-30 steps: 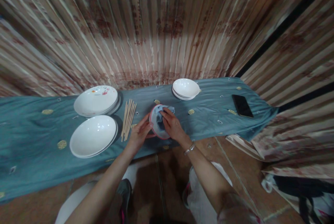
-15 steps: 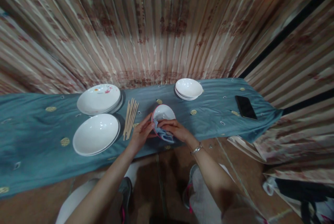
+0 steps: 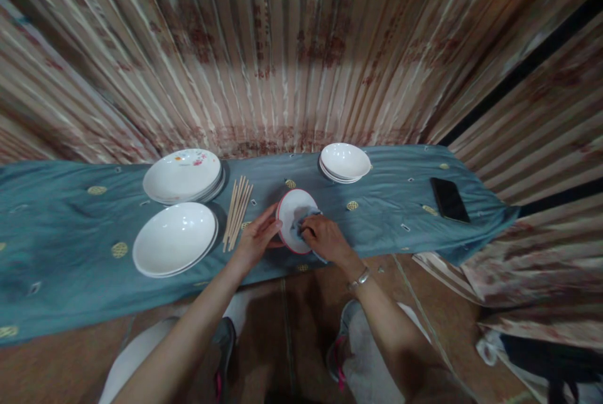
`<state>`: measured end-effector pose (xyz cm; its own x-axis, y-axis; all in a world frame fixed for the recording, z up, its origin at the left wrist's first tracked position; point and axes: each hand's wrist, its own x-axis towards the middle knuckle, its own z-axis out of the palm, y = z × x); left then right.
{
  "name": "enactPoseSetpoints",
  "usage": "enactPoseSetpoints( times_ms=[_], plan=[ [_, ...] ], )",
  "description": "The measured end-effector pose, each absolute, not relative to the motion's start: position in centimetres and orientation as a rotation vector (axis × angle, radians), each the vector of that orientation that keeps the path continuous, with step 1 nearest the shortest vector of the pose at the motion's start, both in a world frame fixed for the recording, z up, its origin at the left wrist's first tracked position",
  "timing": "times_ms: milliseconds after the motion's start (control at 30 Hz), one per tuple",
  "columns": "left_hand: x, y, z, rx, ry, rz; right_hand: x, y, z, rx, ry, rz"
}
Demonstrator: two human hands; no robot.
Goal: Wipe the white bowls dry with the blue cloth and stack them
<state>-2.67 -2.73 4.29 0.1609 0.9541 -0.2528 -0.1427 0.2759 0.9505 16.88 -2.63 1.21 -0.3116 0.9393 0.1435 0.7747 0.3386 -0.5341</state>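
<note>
The rag [image 3: 296, 227] had just moved. A sec. ago it lay in the middle of the bowl [image 3: 290, 206] and over the far rim; half a sec. ago it was down at the near side. Now it was bunched on the right side, inside, w/ a bit poking out past the near right edge. So the R hand [image 3: 327, 239] had gone round to a new part, and the white far part showed bare. The rub looked part done to me, but I couldn't see if any wet was left.

The R hand was closed on the rag, fingers bent down into the bowl. The L hand [image 3: 258, 233] had not let go: it gripped the left edge, thumb by the red rim, the other fingers round the outside. The bowl's open top faced up, over the near part of the table [image 3: 386, 200], b/w the sticks [image 3: 237, 215] and the small bowls [image 3: 345, 161]. Couldn't tell if its base touched the table.

The rest hadn't moved: plates [image 3: 181, 176] and big bowls [image 3: 173, 239] on the left, sticks just beside them, small bowls at the back, phone [image 3: 450, 199] near the right end.
</note>
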Motion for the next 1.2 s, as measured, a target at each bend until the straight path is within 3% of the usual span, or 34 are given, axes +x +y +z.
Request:
enactPoseSetpoints(
  times_ms=[267, 700, 1200],
  plan=[
    [-2.6, -2.9, 4.2, 0.981, 1.090, 0.997, 16.2, -1.8, -0.6, -1.340, -2.016, 0.457],
    [-2.5, -2.7, 3.7, 0.980, 1.107, 1.005, 15.3, -1.8, -0.2, -1.009, -1.722, 1.203],
    [-2.4, -2.6, 3.9, 0.977, 1.110, 1.017, 14.6, -2.7, 1.2, -0.965, -1.058, 1.734]
  ],
)
